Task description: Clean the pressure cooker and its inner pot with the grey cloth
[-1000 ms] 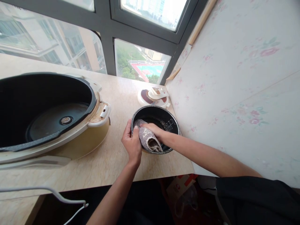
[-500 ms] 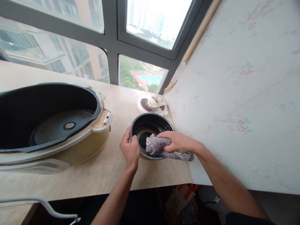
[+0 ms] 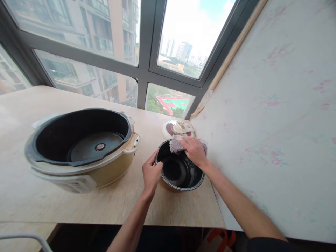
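Observation:
A round black inner pot stands on the counter near its right end. My left hand grips the pot's left rim, thumb inside and fingers around the outer wall. In my right hand is a grey-purple cloth, pressed over the pot's far right rim and partly hanging inside. Some of the cloth is hidden under my fingers. Just behind the pot lies a white and brown lid with a pale handle piece.
To the left sits the large open cooker body, its side latch facing the pot. A floral-papered wall rises along the right, and grey-framed windows stand behind the counter. A cable shows at lower left.
My right hand has moved the cloth from the pot's near right side up to its far rim. My left hand keeps its hold. The whole view has shifted.

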Demonstrator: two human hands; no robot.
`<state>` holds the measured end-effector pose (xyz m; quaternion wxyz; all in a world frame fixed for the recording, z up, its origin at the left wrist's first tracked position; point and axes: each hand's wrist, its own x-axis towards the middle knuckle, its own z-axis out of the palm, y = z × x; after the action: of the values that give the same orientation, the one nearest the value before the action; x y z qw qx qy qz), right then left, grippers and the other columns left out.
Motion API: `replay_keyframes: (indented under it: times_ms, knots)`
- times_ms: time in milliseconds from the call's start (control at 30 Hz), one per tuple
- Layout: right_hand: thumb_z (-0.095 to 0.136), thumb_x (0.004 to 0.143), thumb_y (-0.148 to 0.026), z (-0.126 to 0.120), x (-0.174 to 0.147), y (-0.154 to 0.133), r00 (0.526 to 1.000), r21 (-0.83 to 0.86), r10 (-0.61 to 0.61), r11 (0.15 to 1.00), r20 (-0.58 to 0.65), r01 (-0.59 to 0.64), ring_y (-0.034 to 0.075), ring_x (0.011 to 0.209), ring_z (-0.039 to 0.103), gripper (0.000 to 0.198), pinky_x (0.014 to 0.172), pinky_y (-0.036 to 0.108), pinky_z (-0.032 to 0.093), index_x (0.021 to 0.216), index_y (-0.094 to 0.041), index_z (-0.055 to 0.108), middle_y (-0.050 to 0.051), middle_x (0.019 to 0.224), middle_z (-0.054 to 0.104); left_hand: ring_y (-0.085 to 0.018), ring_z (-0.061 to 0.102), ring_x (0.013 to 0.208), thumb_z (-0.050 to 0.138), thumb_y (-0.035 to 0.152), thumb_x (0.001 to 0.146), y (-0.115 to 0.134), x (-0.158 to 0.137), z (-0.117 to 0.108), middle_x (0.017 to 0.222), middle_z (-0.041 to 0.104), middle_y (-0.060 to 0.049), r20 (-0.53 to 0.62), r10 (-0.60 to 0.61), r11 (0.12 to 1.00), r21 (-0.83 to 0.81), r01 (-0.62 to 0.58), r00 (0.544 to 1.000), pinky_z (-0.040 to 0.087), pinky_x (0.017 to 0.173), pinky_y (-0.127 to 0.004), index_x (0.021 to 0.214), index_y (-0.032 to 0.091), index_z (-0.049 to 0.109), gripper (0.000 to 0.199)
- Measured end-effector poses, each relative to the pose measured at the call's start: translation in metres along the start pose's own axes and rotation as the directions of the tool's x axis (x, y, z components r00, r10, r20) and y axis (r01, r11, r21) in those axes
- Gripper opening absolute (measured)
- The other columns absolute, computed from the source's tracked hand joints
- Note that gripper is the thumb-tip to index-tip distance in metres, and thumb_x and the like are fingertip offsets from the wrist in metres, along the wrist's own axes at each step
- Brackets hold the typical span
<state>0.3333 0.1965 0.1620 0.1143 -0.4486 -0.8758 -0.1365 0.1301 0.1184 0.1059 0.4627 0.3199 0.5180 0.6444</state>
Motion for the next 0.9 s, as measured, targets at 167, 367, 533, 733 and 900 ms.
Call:
replay_keyframes:
  times_ms: [167, 367, 533, 733, 900]
  knots:
    - [0.048, 0.083, -0.001, 0.015, 0.02, -0.032, 0.994, 0.183, -0.06, 0.98, -0.09, 0.076, 0.027, 0.12, 0.052, 0.05, 0.106, 0.043, 0.043, 0.127, -0.018, 0.066, 0.012, 0.129, 0.063, -0.024, 0.066, 0.12, 0.058, 0.002, 0.066, -0.006, 0.005, -0.003, 0.127, 0.07, -0.013, 0.072, -0.049, 0.998, -0.042, 0.052, 0.996, 0.048, 0.108, -0.04, 0.147, 0.014, 0.051, 0.082]
    - [0.043, 0.076, 0.004, 0.02, 0.019, -0.056, 0.973, 0.436, -0.204, 0.87, -0.108, 0.231, 0.022, 0.12, 0.055, 0.06, 0.104, 0.041, 0.047, 0.124, -0.021, 0.069, 0.01, 0.128, 0.064, -0.023, 0.069, 0.108, 0.059, 0.007, 0.067, 0.0, 0.004, -0.005, 0.117, 0.073, -0.007, 0.127, 0.069, 0.997, 0.026, -0.073, 0.99, 0.053, 0.096, -0.032, 0.123, 0.016, 0.068, 0.058]
    - [0.045, 0.075, 0.004, 0.005, 0.016, -0.056, 0.965, 0.408, -0.249, 0.875, -0.086, 0.262, 0.023, 0.12, 0.057, 0.059, 0.103, 0.041, 0.049, 0.123, -0.02, 0.07, 0.01, 0.127, 0.066, -0.023, 0.07, 0.098, 0.056, 0.012, 0.07, 0.002, 0.003, -0.004, 0.101, 0.076, -0.005, 0.152, 0.09, 0.995, 0.037, -0.097, 0.984, 0.054, 0.089, -0.031, 0.111, 0.015, 0.072, 0.044]
    - [0.047, 0.078, 0.003, -0.022, 0.001, -0.06, 0.973, 0.371, -0.066, 0.917, -0.222, 0.148, 0.025, 0.12, 0.06, 0.058, 0.104, 0.043, 0.05, 0.126, -0.022, 0.068, 0.01, 0.126, 0.067, -0.027, 0.065, 0.118, 0.06, 0.013, 0.069, -0.003, 0.011, -0.005, 0.122, 0.072, -0.011, 0.188, 0.064, 0.997, -0.052, -0.055, 0.98, 0.048, 0.107, -0.039, 0.117, 0.012, 0.071, 0.05]
    - [0.053, 0.081, -0.003, -0.044, -0.045, -0.06, 0.889, 0.584, 0.322, 0.808, -0.325, -0.079, 0.024, 0.12, 0.062, 0.057, 0.107, 0.04, 0.049, 0.131, -0.026, 0.064, 0.007, 0.128, 0.067, -0.028, 0.065, 0.121, 0.058, 0.007, 0.065, -0.005, 0.013, -0.01, 0.128, 0.069, -0.011, 0.152, 0.01, 1.0, 0.023, -0.013, 0.988, 0.045, 0.112, -0.045, 0.126, 0.012, 0.069, 0.063]
